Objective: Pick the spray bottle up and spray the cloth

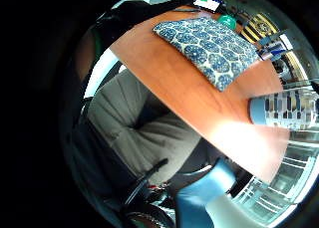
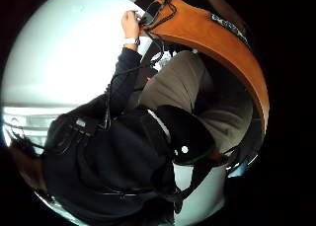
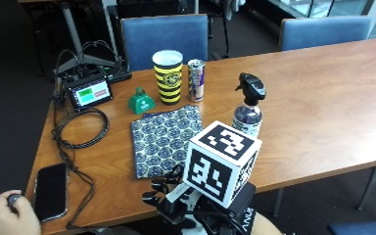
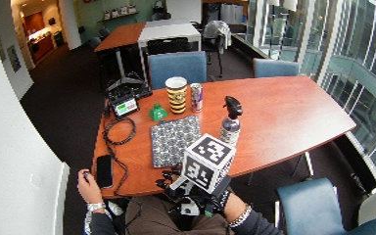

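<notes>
The spray bottle (image 3: 248, 107) is standing upright on the wooden table (image 3: 318, 98), just beside the far corner of the blue patterned cloth (image 3: 164, 139), which is lying flat. The gloved right hand (image 3: 168, 192) is hovering at the table's near edge, on the person's side of the cloth and well apart from the bottle, gripping nothing; its dark fingers (image 3: 160, 186) are hanging loosely curled. Beyond the cloth, a green bell (image 3: 140, 102), a yellow-and-black cup (image 3: 168, 77) and a slim can (image 3: 196, 80) are standing in a row. The bare left hand (image 3: 7, 216) is resting at the table's corner beside a dark phone (image 3: 51, 191).
</notes>
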Available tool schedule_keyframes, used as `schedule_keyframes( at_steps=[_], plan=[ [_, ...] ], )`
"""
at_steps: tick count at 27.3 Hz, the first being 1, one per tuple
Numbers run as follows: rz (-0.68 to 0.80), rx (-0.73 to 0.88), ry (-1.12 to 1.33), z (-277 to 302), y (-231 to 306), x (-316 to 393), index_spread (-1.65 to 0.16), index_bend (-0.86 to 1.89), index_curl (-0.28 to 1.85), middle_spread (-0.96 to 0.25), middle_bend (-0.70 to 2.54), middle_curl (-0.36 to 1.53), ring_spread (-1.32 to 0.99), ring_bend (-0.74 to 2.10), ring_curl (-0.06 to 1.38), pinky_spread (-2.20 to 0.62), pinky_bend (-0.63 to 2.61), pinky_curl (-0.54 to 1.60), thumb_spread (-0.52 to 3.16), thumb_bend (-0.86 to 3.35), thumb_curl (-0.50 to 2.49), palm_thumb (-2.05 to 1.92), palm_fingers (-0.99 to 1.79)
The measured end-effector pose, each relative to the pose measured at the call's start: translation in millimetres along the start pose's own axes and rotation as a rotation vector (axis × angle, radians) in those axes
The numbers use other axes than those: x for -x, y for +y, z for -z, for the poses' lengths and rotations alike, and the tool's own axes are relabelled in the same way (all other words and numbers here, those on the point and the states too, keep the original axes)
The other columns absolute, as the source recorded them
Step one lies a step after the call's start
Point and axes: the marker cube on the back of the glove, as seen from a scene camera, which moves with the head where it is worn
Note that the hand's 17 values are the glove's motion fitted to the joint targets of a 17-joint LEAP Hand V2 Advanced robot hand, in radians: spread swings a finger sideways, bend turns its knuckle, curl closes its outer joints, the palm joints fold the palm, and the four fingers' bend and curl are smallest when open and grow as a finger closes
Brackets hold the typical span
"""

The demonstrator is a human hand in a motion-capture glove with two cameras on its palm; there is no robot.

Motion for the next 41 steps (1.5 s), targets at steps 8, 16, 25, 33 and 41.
schedule_keyframes(
  at_steps=[8, 16, 25, 33, 41],
  plan=[
    [-0.008, 0.003, -0.001, -1.5, 0.3, -0.1, -0.37, 0.19, 0.17, -0.09, 0.22, 0.14, -0.06, 0.3, 0.14, 0.17, 0.35, 0.17, 0.78, 0.18, 0.1, 0.36, 0.46],
    [-0.018, 0.005, 0.003, -2.1, -1.2, -3.6, -0.43, 0.17, 0.22, -0.1, 0.2, 0.19, -0.07, 0.28, 0.18, 0.21, 0.34, 0.21, 0.97, 0.14, 0.13, 0.39, 0.45],
    [-0.065, -0.074, 0.059, 27.9, -9.8, -18.9, -0.44, 0.17, 0.25, -0.1, 0.19, 0.23, -0.07, 0.28, 0.21, 0.22, 0.32, 0.25, 1.06, 0.09, 0.16, 0.42, 0.44],
    [-0.363, -0.412, 0.181, 95.5, -6.1, -70.2, -0.42, 0.18, 0.28, -0.11, 0.25, 0.28, -0.08, 0.34, 0.23, 0.2, 0.26, 0.25, 1.12, 0.08, 0.2, 0.49, 0.72],
    [-0.687, -0.586, 0.352, 139.7, 4.6, -122.9, -0.39, 0.19, 0.32, -0.12, 0.28, 0.33, -0.09, 0.36, 0.28, 0.18, 0.16, 0.25, 1.16, 0.08, 0.23, 0.57, 0.82]
  ],
)
